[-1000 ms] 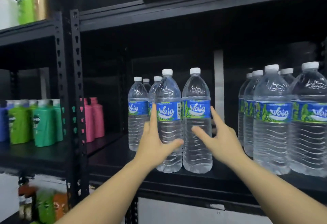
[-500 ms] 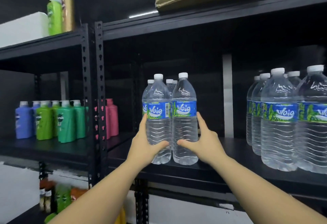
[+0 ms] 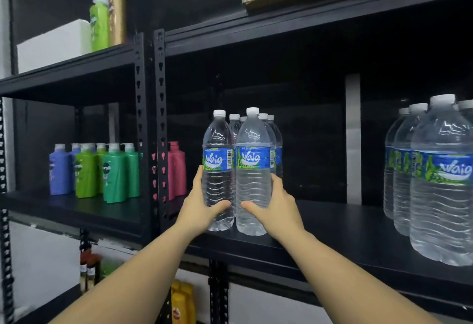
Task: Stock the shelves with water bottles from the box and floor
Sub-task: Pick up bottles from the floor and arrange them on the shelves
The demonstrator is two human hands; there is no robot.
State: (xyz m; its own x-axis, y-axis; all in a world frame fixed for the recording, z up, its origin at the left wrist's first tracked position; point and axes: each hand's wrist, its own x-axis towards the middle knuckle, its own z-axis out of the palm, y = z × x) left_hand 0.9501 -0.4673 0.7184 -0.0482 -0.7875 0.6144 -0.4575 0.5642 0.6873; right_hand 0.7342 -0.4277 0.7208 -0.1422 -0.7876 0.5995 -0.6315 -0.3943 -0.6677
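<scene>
Clear bottles [image 3: 236,170] stood on the shelf [image 3: 332,221]. Left hand [image 3: 202,205] and right hand [image 3: 276,205] held one each, fingers curled round, squeezing them together.

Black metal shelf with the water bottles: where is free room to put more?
The black metal shelf is bare between the held clear water bottles and the right bottle group. A narrower strip lies left, beside the upright post. The right end is crowded.

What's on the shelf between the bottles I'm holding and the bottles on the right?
Nothing: in the head view, bare black shelf separates the held bottles from the right group.
</scene>
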